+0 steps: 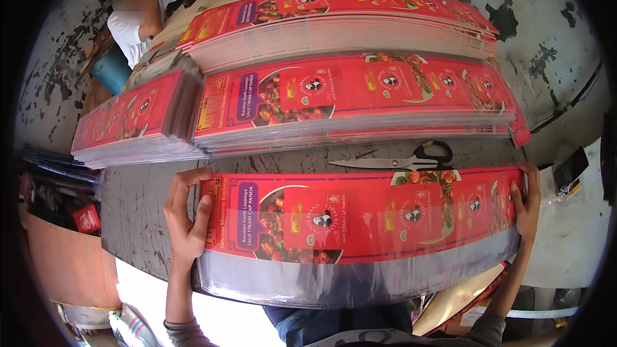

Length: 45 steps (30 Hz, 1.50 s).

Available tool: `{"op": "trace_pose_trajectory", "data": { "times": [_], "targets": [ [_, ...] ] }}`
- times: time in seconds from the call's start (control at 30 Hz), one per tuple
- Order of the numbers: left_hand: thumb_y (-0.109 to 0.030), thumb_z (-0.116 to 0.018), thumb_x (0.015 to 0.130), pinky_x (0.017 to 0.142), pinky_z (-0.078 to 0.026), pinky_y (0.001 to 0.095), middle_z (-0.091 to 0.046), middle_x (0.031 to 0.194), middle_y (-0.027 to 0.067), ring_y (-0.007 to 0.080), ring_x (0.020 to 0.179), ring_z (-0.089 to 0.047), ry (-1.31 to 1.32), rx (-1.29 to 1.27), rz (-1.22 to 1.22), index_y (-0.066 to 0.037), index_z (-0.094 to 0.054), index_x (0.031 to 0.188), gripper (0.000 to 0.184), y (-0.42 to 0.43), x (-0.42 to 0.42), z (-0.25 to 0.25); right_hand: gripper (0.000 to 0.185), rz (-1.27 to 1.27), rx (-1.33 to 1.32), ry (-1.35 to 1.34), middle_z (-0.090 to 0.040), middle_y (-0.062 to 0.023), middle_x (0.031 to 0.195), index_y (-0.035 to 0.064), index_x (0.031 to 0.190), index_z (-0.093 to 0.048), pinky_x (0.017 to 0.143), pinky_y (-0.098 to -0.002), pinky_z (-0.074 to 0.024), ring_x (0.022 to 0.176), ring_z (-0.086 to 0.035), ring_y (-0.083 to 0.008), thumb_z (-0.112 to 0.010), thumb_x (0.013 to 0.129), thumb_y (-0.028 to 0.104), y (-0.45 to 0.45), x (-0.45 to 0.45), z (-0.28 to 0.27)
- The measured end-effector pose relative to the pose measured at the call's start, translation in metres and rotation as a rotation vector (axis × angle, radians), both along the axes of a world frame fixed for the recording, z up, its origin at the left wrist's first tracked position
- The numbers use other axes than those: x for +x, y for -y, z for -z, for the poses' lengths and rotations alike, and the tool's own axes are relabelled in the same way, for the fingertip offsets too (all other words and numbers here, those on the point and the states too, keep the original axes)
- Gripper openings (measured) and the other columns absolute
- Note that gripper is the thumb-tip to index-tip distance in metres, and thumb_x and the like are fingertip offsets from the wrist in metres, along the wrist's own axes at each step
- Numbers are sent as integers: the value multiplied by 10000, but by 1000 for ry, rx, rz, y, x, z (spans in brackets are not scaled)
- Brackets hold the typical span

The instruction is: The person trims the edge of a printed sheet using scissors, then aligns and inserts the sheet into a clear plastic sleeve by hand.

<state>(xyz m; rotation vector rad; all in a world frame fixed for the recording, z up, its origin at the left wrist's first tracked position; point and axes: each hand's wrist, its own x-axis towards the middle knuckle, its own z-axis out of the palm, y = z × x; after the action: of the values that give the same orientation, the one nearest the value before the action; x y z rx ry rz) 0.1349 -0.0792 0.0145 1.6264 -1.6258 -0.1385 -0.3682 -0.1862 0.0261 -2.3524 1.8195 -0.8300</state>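
Note:
A long red printed sheet (360, 215) with food pictures and panda logos lies across the table's near side. Clear plastic (321, 279) covers its lower part and extends past it toward my body. At the sheet's left end, my left hand (187, 215) grips the edge, thumb on the near side and fingers curled at the far corner. My right hand (528, 209) holds the opposite end in the same way. Just beyond the sheet rests a pair of scissors (398, 160) with black handles, its blades pointing left.
Behind the scissors stands a stack of plastic-wrapped red sheets (360, 90), with another tall stack (347, 19) farther back. A shorter stack (128, 115) sits at the left on the dark, scratched table (138, 218). Another person (132, 26) is at the upper left.

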Motion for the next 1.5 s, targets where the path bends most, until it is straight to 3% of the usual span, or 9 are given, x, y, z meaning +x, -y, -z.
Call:
{"op": "trace_pose_trajectory", "data": {
  "times": [1.5],
  "targets": [
    [-17, -466, 762, 799, -427, 332, -560, 958, 162, 262, 897, -562, -6, -11, -10, 25, -577, 884, 170, 1, -4, 0, 322, -19, -27, 29, -455, -160, 1060, -29, 1067, -461, 921, -313, -304, 1035, -441, -289, -496, 795, 139, -1, -4, 4]
  ]
}}
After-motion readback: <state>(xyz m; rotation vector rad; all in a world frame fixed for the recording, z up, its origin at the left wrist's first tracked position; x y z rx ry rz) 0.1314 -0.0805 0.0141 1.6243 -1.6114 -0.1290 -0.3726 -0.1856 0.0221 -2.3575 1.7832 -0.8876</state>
